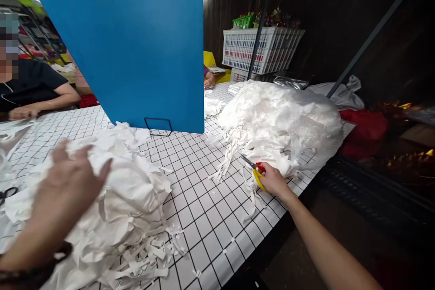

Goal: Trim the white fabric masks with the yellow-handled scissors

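Scissors [254, 167] sit in the right hand [273, 180], their red and yellow handles within its curled fingers, the blades reaching past the fingertips, up and to the left, toward the strips [233, 150]; the fingers wrap round the handles, though whether the blades are parted is too small to tell; the tip lies close beside the strips, above the grid-patterned table [200, 210], and I cannot tell if it touches them. The right forearm rises from the lower right corner and slants left over the table's edge; the hand is low, just in front of the bag [272, 102]; more thin white pieces lie below the handles. The left hand [66, 183] is blurred, its back toward the camera, the fingers spread wide and the thumb out to the right, with nothing visible in its hold; it is over the pile [132, 186] of white cloth, and contact cannot be made out; its forearm comes from the lower left, a dark band [32, 275] round the wrist. Black scissors [7, 193] lie at the left edge, well apart from the red and yellow pair; beyond the pile stands the blue board [152, 50]; a co-worker [41, 77] sits left of it, forearm on the table.
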Available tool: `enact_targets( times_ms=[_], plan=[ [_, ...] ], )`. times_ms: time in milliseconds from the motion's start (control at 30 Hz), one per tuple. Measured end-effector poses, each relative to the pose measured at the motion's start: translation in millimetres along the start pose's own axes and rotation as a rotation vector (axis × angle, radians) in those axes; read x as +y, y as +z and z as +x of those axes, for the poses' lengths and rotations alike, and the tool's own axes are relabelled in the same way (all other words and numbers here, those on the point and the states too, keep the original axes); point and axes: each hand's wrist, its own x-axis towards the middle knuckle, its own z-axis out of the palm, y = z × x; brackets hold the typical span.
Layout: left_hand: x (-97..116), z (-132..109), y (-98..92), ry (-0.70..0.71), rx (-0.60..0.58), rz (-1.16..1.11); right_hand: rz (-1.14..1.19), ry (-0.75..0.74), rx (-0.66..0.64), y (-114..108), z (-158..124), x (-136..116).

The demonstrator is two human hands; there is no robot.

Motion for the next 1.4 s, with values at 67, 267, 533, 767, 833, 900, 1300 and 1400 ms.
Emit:
enact_targets(
  times_ms=[67, 267, 533, 767, 833, 900, 1300, 1400],
  plan=[
    [23.6, -43.9, 34.2, 0.156, -0.296, -0.188, 0.122, -0.037, -0.065, 5.5, -5.4, -9.6],
    [95.8, -127.9, 116.5, 0.145, -0.916, -0.863, 0.507, -0.187, -0.478, 21.4, -42.1, -81.5],
    [54.0, -147.6, 133.1, -0.606, -0.809, -1.331, 0.394, -0.048, -0.412, 28.7, -47.5, -67.3],
    [15.6, -147.8, 126.2, -0.732, -0.658, -1.375, -0.101, -0.073, -0.271, 50.3, -60.0, -37.2],
    [11.2, -148.5, 125.4, -0.726, -0.66, -1.372, -0.122, -0.072, -0.213, 49.4, -59.9, -41.2],
    [6.8, -149.2, 126.0, -0.685, -0.659, -1.33, -0.161, -0.051, -0.109, 44.7, -59.7, -46.3],
    [23.9, -133.6, 128.0, -0.397, -0.552, -1.131, -0.237, -0.103, -0.292, 102.4, -125.1, -77.8],
    [27.2, -122.9, 126.6, -0.358, -0.482, -1.118, -0.097, -0.052, -0.354, 101.2, -115.8, -73.3]
  ],
)
